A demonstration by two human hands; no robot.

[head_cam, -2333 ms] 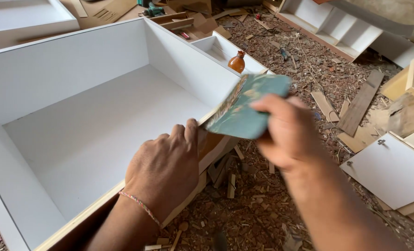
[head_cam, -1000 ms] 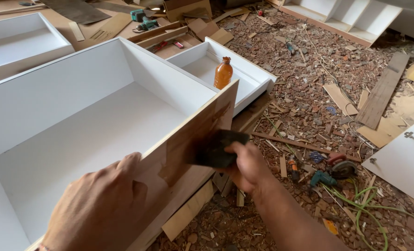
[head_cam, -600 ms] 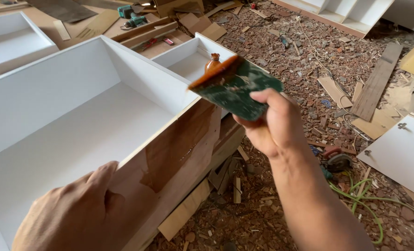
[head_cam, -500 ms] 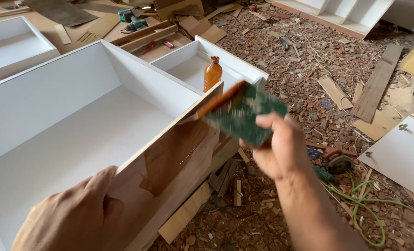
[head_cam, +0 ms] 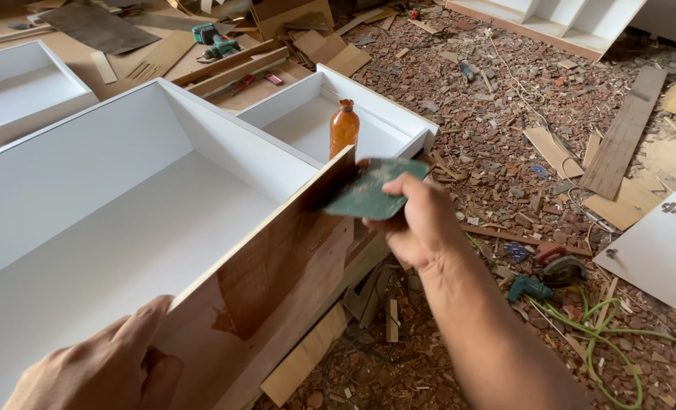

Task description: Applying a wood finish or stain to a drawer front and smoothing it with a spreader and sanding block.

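Bracing the white box (head_cam: pixel 125 190) at lower left, the left hand (head_cam: pixel 102 372) lies flat and spread on its brown outer panel (head_cam: pixel 277 266), gripping nothing. Frame centre: right hand (head_cam: pixel 421 220) pinched shut on a green scraper card (head_cam: pixel 368 193) touching the panel's top edge. Card looks thin, light, bendy; best held along its back edge. Orange bottle (head_cam: pixel 344 129) stands behind.

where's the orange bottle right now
In the head view the orange bottle stands upright inside the smaller white box, just above the green spreader card held by the right hand.
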